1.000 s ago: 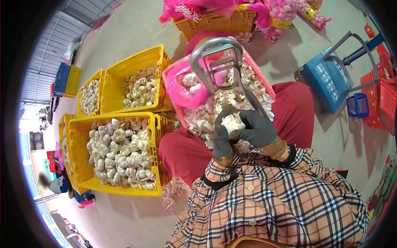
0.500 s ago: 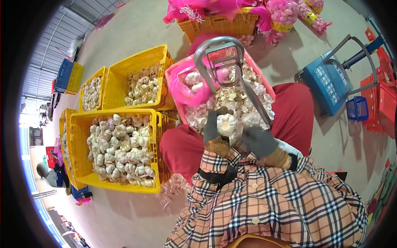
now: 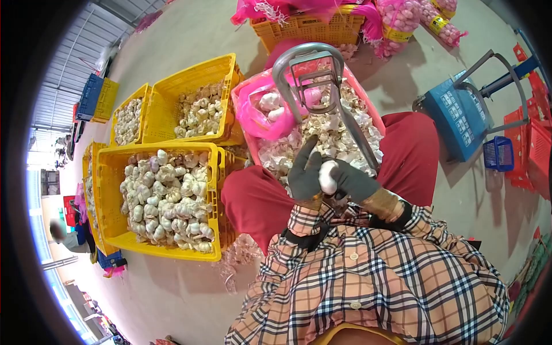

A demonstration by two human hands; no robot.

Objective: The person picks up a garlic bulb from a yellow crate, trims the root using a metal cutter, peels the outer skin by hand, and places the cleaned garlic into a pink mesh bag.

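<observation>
A clean white garlic bulb (image 3: 328,177) sits between my hands, over the near edge of the pink tub. Gripping it is my right hand (image 3: 355,181), in a dark grey glove, its fingers around the bulb's right side. My left hand (image 3: 305,176), gloved alike, is open beside the bulb with fingers stretched up and apart. Papery garlic skins (image 3: 359,135) fill the pink tub (image 3: 376,118) between my knees. A pink mesh bag (image 3: 253,123) with several bulbs lies in the tub's left side, and a grey metal frame (image 3: 359,138) arches over it.
On the left, yellow crates (image 3: 106,241) hold many garlic bulbs. An orange crate (image 3: 310,30) with pink mesh bags stands at the back, near filled garlic sacks (image 3: 397,23). To the right are a blue box (image 3: 457,118) and a small blue basket (image 3: 498,153).
My left hand has let go of the garlic bulb and spread its fingers. The bulb is now in my right hand and looks whiter and smoother.
</observation>
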